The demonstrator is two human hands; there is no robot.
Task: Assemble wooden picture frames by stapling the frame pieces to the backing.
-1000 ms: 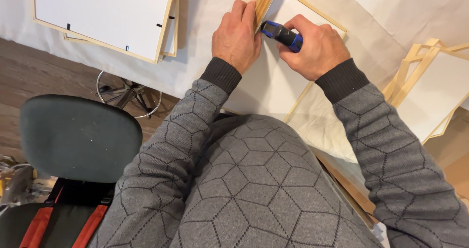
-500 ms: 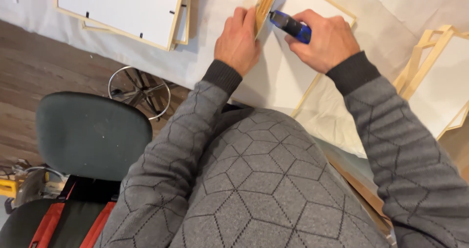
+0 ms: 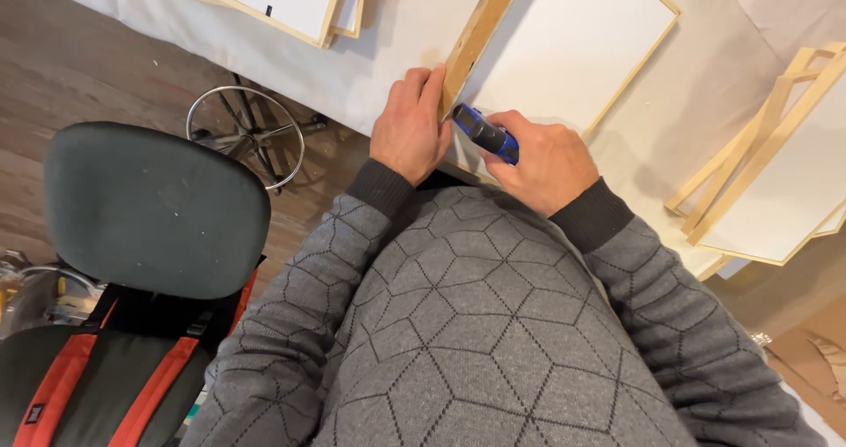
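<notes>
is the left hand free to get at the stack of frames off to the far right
Probably not: the left hand is pressing the wooden frame edge, and the right hand with the blue tool lies between it and the stacked frames.

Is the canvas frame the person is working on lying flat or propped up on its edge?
Lying flat. The canvas frame rests face up on the cloth-covered table, while the left hand presses its wooden side.

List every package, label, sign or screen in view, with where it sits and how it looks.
Small dark tag: low on the red strap at the bottom-left; rectangular, print too small to tell.
No packages, signs or screens show on the cloth-covered table or by either hand.
</notes>
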